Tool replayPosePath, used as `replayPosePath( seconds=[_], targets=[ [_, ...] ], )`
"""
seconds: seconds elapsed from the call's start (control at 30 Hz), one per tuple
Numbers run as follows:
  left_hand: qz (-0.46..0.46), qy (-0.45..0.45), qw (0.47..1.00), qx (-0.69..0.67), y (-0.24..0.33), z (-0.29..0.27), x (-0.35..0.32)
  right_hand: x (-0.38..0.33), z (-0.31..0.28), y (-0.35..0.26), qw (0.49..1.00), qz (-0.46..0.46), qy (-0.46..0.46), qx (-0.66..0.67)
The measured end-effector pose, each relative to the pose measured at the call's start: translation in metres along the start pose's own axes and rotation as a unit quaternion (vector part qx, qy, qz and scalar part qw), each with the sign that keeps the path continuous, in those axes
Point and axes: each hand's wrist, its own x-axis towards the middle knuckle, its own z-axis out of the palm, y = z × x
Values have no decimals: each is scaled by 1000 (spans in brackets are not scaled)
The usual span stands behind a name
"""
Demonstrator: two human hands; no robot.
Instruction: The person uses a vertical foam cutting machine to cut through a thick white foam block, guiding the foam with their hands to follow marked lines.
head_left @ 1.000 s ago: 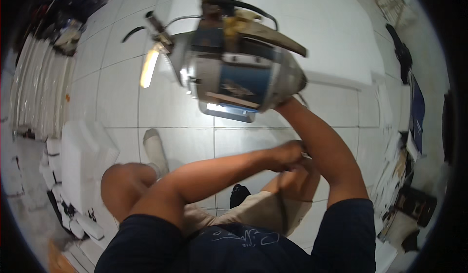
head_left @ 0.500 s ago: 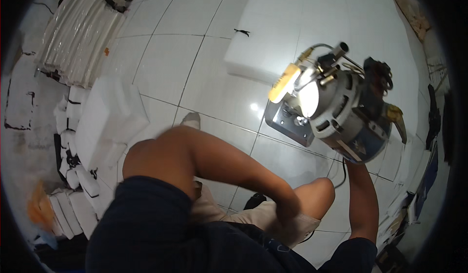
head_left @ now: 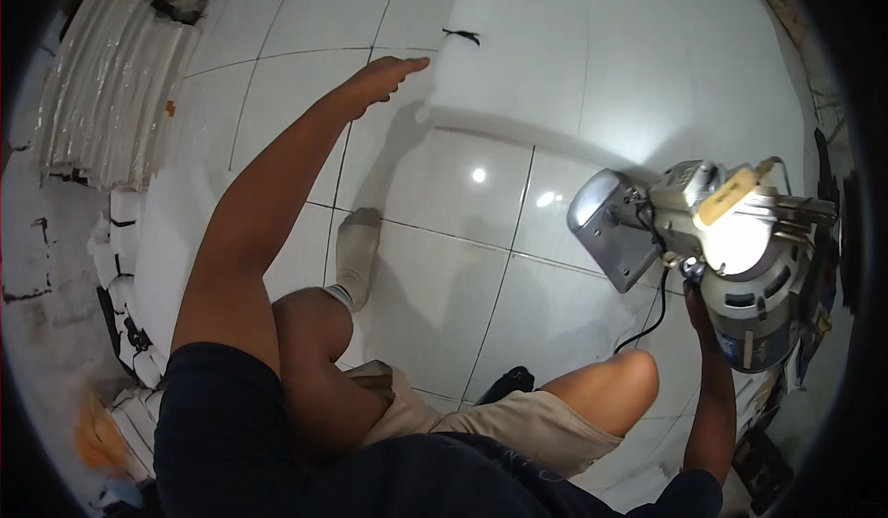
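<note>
At left, clear plastic is covering a stack of white pieces [head_left: 111, 83]; I am seeing no surer container. My left hand [head_left: 384, 81] is hovering near the corner of the white slab [head_left: 647, 46], its fingers extended and holding nothing. Beside my right knee [head_left: 634, 379], the black cable [head_left: 662, 307] is hanging, and a careless step could be snagging it. At right, the tilted machine [head_left: 754, 301] is resting in my right hand [head_left: 698, 307], which is grasping it, most fingers hidden; a weak one-handed grip could be dropping it.
</note>
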Motion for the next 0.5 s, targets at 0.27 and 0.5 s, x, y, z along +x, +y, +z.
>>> replayPosePath(
  seconds=[0.27,0.5],
  targets=[
    [31,-69,995,-59,-6,8,78,5,-90,-50,984,16,-145,-103],
    [28,-175,978,-114,-14,28,134,18,-114,-76,968,227,-89,57]
  ],
)
